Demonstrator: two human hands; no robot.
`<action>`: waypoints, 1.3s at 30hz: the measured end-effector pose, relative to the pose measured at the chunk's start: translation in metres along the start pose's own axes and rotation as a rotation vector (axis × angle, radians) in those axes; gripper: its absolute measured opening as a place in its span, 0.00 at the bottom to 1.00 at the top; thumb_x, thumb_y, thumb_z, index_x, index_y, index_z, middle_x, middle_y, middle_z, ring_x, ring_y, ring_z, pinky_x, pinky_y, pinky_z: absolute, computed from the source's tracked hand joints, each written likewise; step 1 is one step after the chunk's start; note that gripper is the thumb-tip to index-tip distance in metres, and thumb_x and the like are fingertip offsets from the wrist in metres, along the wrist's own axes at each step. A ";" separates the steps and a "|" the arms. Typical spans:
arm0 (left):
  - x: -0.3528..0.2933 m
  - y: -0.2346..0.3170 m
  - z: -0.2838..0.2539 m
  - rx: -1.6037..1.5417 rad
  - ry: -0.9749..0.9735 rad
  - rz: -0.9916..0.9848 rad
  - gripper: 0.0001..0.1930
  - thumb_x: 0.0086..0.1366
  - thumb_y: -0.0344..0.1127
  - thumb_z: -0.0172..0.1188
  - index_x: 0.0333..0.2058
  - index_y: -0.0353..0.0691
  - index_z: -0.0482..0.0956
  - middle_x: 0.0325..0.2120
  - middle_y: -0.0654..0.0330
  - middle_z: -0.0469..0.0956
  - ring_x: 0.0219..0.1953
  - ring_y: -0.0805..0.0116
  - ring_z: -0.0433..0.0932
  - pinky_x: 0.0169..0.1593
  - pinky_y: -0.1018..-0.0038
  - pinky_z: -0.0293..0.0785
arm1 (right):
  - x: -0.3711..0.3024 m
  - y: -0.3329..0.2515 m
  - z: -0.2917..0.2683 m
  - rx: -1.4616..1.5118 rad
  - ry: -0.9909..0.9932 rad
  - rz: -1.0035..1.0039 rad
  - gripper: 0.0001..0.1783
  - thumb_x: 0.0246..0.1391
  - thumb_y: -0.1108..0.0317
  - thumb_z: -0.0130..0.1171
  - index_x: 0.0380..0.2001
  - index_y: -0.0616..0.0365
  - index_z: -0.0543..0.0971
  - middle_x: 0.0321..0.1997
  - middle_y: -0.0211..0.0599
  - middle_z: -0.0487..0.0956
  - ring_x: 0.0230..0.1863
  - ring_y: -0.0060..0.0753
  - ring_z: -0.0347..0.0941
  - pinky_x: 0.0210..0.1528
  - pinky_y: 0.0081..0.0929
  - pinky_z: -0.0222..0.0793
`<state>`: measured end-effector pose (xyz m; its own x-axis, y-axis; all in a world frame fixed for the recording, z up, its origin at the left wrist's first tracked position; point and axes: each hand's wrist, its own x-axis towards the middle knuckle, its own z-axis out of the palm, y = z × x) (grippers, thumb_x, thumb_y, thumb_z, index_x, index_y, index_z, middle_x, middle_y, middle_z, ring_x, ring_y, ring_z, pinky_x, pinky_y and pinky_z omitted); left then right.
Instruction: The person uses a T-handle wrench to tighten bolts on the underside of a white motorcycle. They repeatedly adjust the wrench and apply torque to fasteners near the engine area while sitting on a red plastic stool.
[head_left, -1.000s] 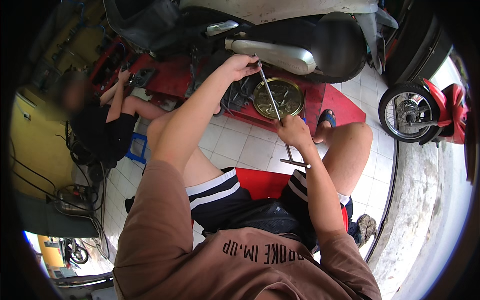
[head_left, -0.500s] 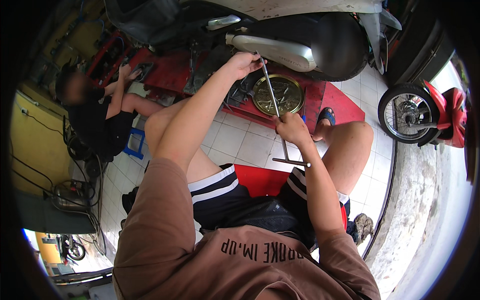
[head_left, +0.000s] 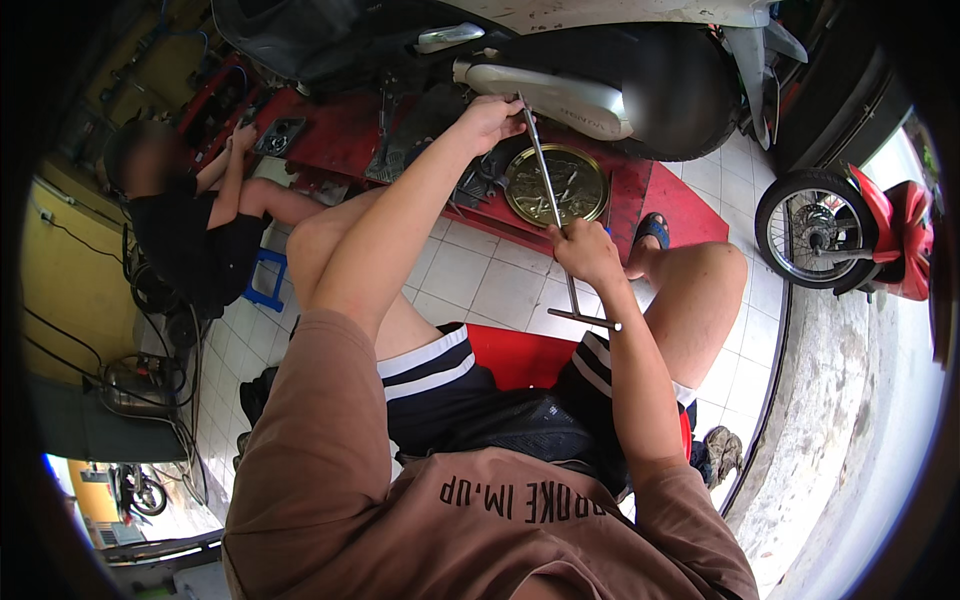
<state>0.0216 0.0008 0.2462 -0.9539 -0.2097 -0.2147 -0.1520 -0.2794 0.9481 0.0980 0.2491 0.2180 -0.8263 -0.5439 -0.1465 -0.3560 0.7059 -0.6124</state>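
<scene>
A long steel T-handle wrench (head_left: 548, 183) slants between my two hands, its crossbar lying over my right wrist's side. My right hand (head_left: 585, 250) is closed round the shaft, a little above the crossbar. Up at the far end, my left hand (head_left: 493, 122) has its fingers curled at the tip of the wrench, beside the silver engine casing (head_left: 550, 100) of a raised scooter. The fingers partly hide how the tip meets the casing. Below the shaft, a round gold-coloured metal tray (head_left: 520, 205) with small metal parts rests on a red platform (head_left: 625, 190).
Several loose tools (head_left: 475, 185) lie left of the tray. The scooter's rear tyre (head_left: 685, 95) stands behind it. At far left a co-worker (head_left: 180, 220) sits on a blue stool (head_left: 266, 280), hands near a dark part. A red motorcycle (head_left: 890, 230) stands at right on the tiled floor.
Both my hands keep their hold on the wrench, whose crossbar end has shifted slightly. The co-worker's hands have moved a little away to the left of the dark part.
</scene>
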 end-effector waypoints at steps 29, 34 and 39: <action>0.098 -0.157 -0.024 -0.347 0.316 -0.218 0.06 0.63 0.34 0.50 0.30 0.43 0.75 0.23 0.66 0.73 0.28 0.72 0.71 0.35 0.70 0.69 | 0.079 0.038 0.081 0.536 -0.322 0.272 0.20 0.56 0.56 0.50 0.28 0.65 0.77 0.15 0.31 0.67 0.18 0.24 0.62 0.19 0.27 0.57; 0.151 -0.176 -0.030 -0.443 0.202 -0.254 0.03 0.63 0.32 0.50 0.33 0.40 0.72 0.26 0.62 0.72 0.28 0.69 0.71 0.37 0.65 0.72 | 0.104 0.037 0.084 0.672 -0.226 0.396 0.16 0.58 0.57 0.49 0.26 0.58 0.74 0.14 0.23 0.63 0.16 0.19 0.56 0.19 0.22 0.51; 0.167 -0.178 -0.019 -0.625 0.147 -0.209 0.05 0.63 0.30 0.50 0.34 0.35 0.71 0.27 0.59 0.72 0.29 0.68 0.72 0.39 0.65 0.75 | 0.114 0.063 0.086 0.724 -0.195 0.438 0.14 0.58 0.59 0.51 0.28 0.60 0.75 0.17 0.24 0.66 0.17 0.18 0.58 0.19 0.23 0.51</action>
<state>-0.1062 -0.0029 0.0374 -0.8687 -0.2057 -0.4506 -0.1087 -0.8084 0.5785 0.0192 0.1928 0.0956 -0.7109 -0.4052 -0.5749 0.3971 0.4435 -0.8035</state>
